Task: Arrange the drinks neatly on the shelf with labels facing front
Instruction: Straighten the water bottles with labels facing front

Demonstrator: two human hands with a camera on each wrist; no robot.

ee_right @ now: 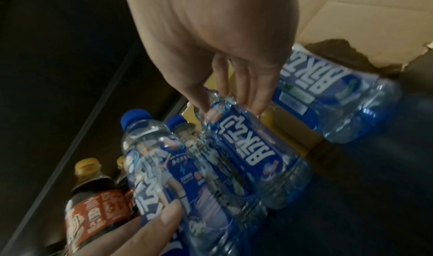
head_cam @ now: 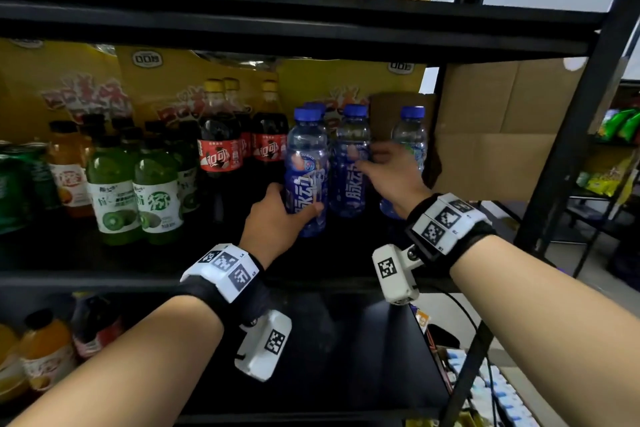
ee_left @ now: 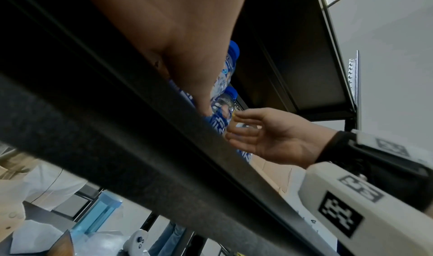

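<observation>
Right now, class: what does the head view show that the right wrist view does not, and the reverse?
Only the head view shows the green kiwi bottles and the orange juice bottle. Only the right wrist view shows the right hand from beneath, fingers straight at a blue bottle's shoulder. Both show the cola bottles and the left hand gripping another blue bottle.

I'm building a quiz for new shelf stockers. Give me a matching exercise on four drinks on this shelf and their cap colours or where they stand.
Things:
1. cola bottles
2. kiwi drink bottles
3. bottle in the left hand
4. blue-cap bottle standing apart

Descriptions:
A. farthest right, beside the cardboard box
B. yellow caps
C. green liquid, dark caps
D. gripped low on its blue label

Pairs: 1-B, 2-C, 3-D, 4-A
</observation>
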